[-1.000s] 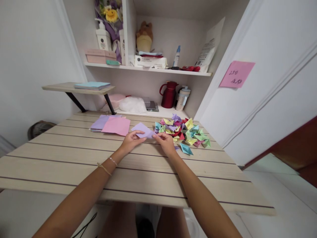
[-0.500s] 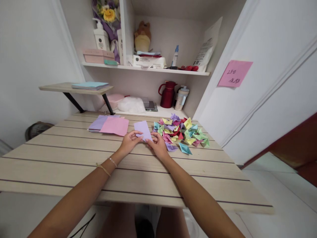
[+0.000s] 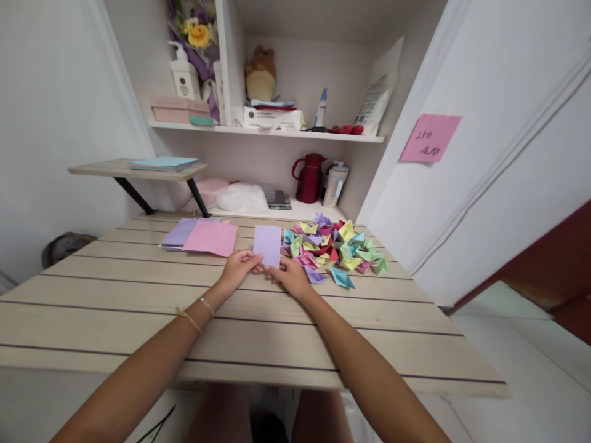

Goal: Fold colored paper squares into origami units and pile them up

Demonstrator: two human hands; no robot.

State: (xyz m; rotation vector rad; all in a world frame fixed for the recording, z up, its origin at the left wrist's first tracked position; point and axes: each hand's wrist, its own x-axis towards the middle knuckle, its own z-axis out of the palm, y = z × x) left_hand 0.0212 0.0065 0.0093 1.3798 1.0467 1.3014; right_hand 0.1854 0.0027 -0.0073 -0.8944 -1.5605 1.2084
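A lilac sheet of paper [image 3: 268, 243], taller than it is wide, is held just above the table in front of me. My left hand [image 3: 241, 269] pinches its lower left corner between thumb and fingers. At the lower right corner, my right hand [image 3: 290, 275] grips the same sheet, thumb on top. Close by on the right lies a heap of small folded paper boats [image 3: 330, 243] in several colours. A lilac boat [image 3: 316, 275] and a blue boat [image 3: 342, 278] rest at the heap's near edge.
Left of my hands lies a stack of pink and purple paper [image 3: 211, 237]. A small raised shelf [image 3: 101, 167] bears blue sheets [image 3: 164, 163]. Behind the table stand a red jug [image 3: 309, 178] and a pale tumbler [image 3: 335, 184]. A pink note [image 3: 431, 138] sticks to the right wall.
The lilac sheet has turned from a slant to nearly upright in view. Both hands have shifted to its lower corners. The whole view has moved slightly.
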